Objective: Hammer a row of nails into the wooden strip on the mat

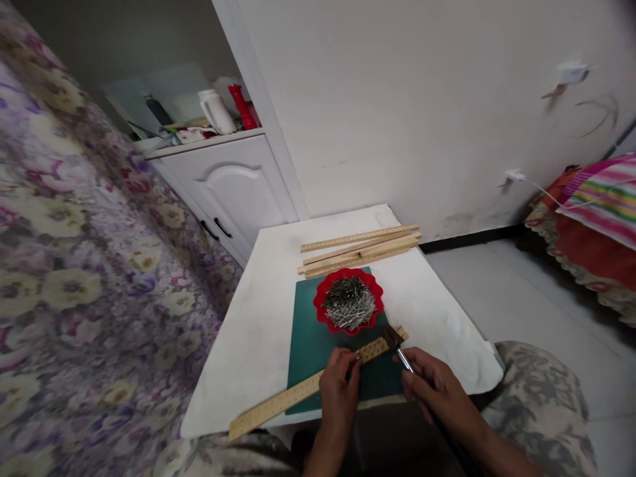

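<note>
A wooden strip dotted with holes [278,403] lies aslant across the green mat [311,344] on the bench [243,351], running beneath the left hand [340,381], whose fingers bunch together over it; whether they pinch anything is unclear. At right, the right hand [428,383] grips a hammer [405,360], its dark head blurred over the strip's far end. Fingers hide the strip's middle, and the frame cuts off both forearms.
</note>
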Tool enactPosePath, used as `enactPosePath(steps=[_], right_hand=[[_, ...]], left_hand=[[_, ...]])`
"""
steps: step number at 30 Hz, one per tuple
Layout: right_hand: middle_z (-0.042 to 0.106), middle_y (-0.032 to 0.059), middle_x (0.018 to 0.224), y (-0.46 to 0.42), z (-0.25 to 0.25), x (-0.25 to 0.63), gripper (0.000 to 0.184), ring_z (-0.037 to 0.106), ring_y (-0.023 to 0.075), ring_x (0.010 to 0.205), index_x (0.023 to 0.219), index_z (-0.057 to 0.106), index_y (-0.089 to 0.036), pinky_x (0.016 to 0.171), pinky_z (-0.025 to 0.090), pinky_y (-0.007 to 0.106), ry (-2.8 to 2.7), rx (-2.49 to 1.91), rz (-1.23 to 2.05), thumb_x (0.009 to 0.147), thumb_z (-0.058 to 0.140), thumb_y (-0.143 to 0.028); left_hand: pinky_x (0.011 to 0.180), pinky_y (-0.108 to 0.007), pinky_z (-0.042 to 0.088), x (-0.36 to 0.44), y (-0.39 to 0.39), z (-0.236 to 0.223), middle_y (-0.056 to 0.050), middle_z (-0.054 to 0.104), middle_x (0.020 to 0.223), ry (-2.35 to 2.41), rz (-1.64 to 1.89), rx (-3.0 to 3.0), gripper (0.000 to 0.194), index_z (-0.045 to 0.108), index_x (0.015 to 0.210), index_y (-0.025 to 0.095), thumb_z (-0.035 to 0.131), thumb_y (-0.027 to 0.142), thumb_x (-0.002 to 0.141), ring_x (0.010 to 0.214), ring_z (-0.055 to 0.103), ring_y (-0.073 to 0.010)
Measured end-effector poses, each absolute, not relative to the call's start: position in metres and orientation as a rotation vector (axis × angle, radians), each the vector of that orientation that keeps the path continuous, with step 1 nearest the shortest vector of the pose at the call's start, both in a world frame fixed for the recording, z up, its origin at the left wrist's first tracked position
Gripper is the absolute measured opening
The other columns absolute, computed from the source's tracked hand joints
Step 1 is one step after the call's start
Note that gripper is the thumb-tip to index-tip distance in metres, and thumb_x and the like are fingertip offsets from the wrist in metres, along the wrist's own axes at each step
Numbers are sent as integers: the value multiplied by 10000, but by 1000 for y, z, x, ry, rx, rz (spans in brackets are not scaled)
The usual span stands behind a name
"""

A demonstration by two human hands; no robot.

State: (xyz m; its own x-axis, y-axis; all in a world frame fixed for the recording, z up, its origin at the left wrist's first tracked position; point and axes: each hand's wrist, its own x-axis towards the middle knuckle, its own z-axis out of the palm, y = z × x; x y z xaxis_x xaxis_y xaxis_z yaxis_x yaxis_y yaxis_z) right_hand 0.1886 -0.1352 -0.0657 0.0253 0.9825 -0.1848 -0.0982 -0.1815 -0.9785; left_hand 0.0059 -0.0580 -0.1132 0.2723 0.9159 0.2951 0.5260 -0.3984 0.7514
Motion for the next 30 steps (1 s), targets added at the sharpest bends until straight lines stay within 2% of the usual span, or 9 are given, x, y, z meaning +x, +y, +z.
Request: enactPosePath(steps=[5, 10, 14, 20, 30], right_hand=[[560, -61, 604, -135, -59, 187, 359, 359, 35, 291, 1021, 488, -172, 314, 209, 164, -1085, -1208, 1505, 866, 486, -496], [555, -58, 610, -138, -58, 177, 298, 365, 22, 302, 943, 501, -175, 315, 217, 148, -1163, -1117, 1641, 884, 482, -467], [560, -56, 623, -138, -57, 168, 293, 367, 23, 308, 938, 493, -184, 316, 216, 151, -1201, -1130, 1630, 889, 471, -472], [539, -60, 616, -136, -52, 164, 281, 363, 29, 324, 868, 483, -192, 328, 214, 159, -1244, -1178, 1603, 891, 470, -472], [555, -55, 626, -136, -57, 165, 291, 362, 23, 314, 931, 493, -186, 320, 200, 152, -1230, -1155, 1614, 894, 470, -474]], left_hand=[[656, -242, 456, 8, -59, -110, -41, 589, 848, 1306, 944, 2049, 147, 641, 823, 191, 496, 191, 845, 741, 592, -145], [656, -230, 431, 9, -60, -107, -29, 572, 820, 1281, 932, 2017, 158, 612, 752, 177, 479, 143, 830, 733, 581, -132], [643, -226, 417, 9, -60, -109, -23, 564, 795, 1281, 933, 2005, 177, 584, 701, 174, 467, 129, 826, 712, 562, -127], [653, -234, 410, 8, -60, -116, -20, 552, 791, 1301, 916, 2014, 187, 594, 738, 180, 446, 128, 839, 717, 544, -130], [628, -233, 413, 9, -61, -115, -23, 559, 766, 1296, 912, 2001, 204, 582, 710, 186, 439, 175, 855, 703, 547, -137]])
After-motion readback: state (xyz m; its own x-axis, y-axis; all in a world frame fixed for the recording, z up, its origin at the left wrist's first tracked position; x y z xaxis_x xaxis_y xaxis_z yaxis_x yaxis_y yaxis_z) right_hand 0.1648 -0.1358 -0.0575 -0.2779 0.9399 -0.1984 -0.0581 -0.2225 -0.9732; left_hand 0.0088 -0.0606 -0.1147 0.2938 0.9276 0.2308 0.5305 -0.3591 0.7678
